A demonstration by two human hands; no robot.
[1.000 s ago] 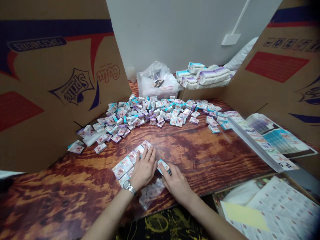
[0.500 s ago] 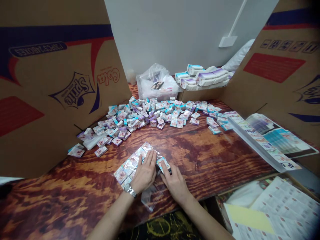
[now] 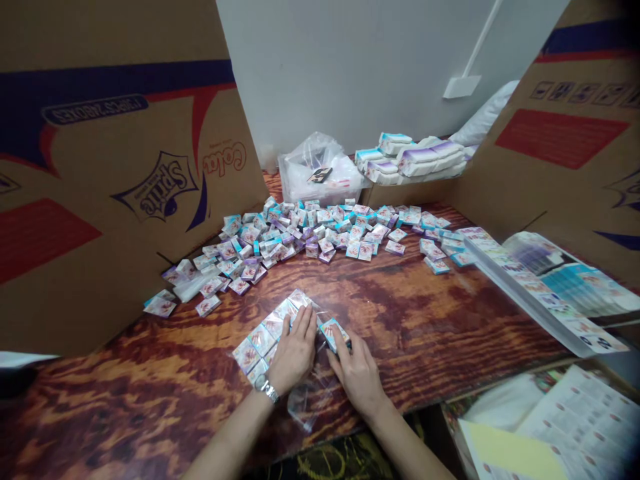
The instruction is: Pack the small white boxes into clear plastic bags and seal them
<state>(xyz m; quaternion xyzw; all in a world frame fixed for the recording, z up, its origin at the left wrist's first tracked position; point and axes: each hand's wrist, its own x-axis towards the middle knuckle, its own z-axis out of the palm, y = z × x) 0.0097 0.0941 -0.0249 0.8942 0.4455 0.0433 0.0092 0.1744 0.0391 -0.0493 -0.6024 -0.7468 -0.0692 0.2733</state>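
Glossy, streak-grained tabletop (image 3: 415, 300) underlies everything. Flat rectangular boxes (image 3: 261, 339) under clear film, their block's long axis slanting away rightward, lie beneath the flattened, open left hand (image 3: 293, 357); just beside it, the right hand (image 3: 360, 377) grips a blue-edged box (image 3: 331, 328).

Tabletop (image 3: 400, 293) was red-brown w/ dk wavy streaks. Loose boxes (image 3: 353, 249) were mostly white, edged blue or purple, w/ reddish prints; bagged boxes (image 3: 261, 339) looked similarly patterned to me. Lt carton (image 3: 115, 253) was brown w/ dk-blue band, red & blue print; rt carton (image 3: 550, 193) approx. same. Wall (image 3: 375, 60) was pale grey. Wrapped packs (image 3: 430, 157) were white w/ blue or purple tops. Watch (image 3: 269, 388) was silver; dk cloth (image 3: 330, 462) had yellow squiggles.
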